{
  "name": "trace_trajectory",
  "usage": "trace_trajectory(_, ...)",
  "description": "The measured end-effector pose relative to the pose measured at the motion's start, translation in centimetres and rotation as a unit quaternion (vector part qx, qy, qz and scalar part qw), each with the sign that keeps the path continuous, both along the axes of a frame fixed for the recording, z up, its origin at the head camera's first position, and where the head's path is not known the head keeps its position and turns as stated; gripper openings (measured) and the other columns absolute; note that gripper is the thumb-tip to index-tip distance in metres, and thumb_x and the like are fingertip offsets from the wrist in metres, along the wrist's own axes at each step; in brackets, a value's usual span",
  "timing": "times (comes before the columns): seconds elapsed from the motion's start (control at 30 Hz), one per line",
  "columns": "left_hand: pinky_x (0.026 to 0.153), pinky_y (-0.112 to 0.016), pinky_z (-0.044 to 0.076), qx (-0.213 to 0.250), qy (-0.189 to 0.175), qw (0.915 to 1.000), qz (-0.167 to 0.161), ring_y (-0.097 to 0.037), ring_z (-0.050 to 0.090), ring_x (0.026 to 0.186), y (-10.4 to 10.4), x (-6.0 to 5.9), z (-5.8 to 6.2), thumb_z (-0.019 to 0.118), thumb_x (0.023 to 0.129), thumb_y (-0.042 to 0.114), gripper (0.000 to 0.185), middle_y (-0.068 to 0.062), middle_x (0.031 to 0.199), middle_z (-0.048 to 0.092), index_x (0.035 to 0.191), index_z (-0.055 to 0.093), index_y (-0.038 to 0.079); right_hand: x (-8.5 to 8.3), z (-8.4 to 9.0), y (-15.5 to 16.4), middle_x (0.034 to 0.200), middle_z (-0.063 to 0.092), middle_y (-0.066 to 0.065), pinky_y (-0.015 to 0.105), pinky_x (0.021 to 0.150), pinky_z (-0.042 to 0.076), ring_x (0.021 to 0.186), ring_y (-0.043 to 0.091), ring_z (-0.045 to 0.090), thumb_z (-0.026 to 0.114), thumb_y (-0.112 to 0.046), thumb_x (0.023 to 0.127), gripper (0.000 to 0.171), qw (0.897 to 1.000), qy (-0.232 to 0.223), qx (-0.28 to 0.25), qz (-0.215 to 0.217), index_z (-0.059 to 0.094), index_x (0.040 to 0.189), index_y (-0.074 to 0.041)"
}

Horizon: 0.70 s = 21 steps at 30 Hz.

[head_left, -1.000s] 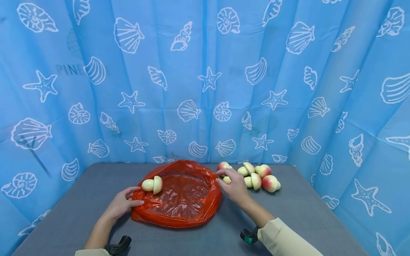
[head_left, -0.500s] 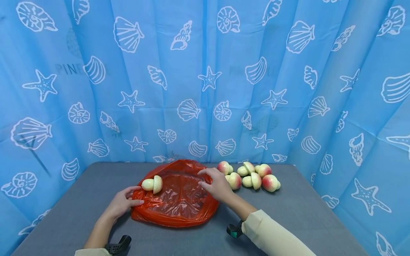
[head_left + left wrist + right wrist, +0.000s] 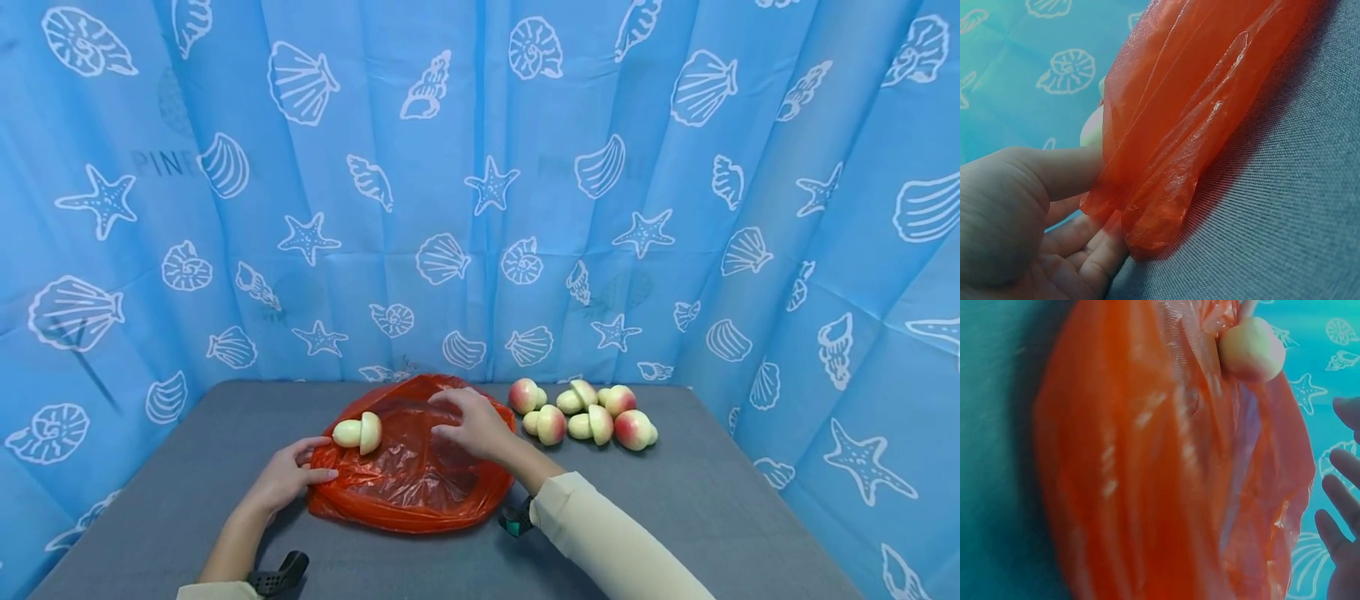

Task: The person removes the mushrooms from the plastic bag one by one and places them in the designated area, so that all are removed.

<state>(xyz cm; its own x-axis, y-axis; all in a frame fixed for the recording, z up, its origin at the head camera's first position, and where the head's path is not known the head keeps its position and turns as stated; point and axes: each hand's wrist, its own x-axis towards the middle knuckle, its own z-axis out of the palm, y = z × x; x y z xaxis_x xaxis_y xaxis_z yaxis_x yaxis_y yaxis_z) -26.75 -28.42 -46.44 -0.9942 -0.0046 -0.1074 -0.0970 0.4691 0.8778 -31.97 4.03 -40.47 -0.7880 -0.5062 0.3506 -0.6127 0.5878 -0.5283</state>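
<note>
Fingers of left hand (image 3: pixel 288 479) pinch red bag (image 3: pixel 412 467) edge on tabletop (image 3: pixel 712 500); right hand (image 3: pixel 472 425) over bag w/ fingers loosely spread, holding nothing. Mushroom (image 3: pixel 358 432) on bag rim.

The plastic bag (image 3: pixel 420 467) is a glossy, see-through orange-red. The toy mushroom (image 3: pixel 358 433) lying on it is cream and pale yellow, while the mushrooms in the cluster (image 3: pixel 585 414) beside it blush pink-red over cream, with hints of pale green. The table (image 3: pixel 720 500) is plain grey. The curtain (image 3: pixel 480 192) is bright blue with white outlines of shells and starfish. One sleeve (image 3: pixel 607 542) is cream.
</note>
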Motion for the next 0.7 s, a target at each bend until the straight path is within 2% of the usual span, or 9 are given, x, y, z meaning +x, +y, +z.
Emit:
trace_trajectory(0.27,0.093,-0.058,0.044,0.002,0.000,1.0000,-0.001,-0.042,0.050,0.116,-0.1,0.1,0.0,0.077,0.083,0.032,0.073,-0.032,0.137,0.045,0.141,0.045,0.001,-1.0,0.2,-2.4,0.129,0.058,-0.006,0.039,0.102,0.041,0.122,0.015,0.048,0.075,-0.028,0.087,0.047,0.999,-0.027,0.042,0.013,0.059,0.131,-0.021)
trace_trajectory(0.43,0.092,-0.057,0.045,0.002,0.001,1.0000,-0.003,-0.041,0.052,0.114,-0.1,0.1,0.0,0.076,0.084,0.032,0.072,-0.032,0.137,0.045,0.141,0.045,0.001,-1.6,-0.1,-4.0,0.130,0.057,-0.007,0.040,0.103,0.040,0.123,0.016,0.047,0.076,-0.030,0.086,0.051,0.996,-0.045,0.071,0.013,0.057,0.133,-0.023)
trace_trajectory(0.7,0.091,-0.057,0.045,0.002,-0.002,1.0000,-0.002,-0.041,0.052,0.114,0.0,0.0,0.1,0.076,0.084,0.030,0.072,-0.033,0.137,0.045,0.141,0.044,0.000,-1.8,-0.7,-5.8,0.131,0.055,-0.007,0.043,0.101,0.042,0.122,0.016,0.047,0.078,-0.033,0.084,0.057,0.994,-0.086,0.069,0.010,0.055,0.136,-0.029)
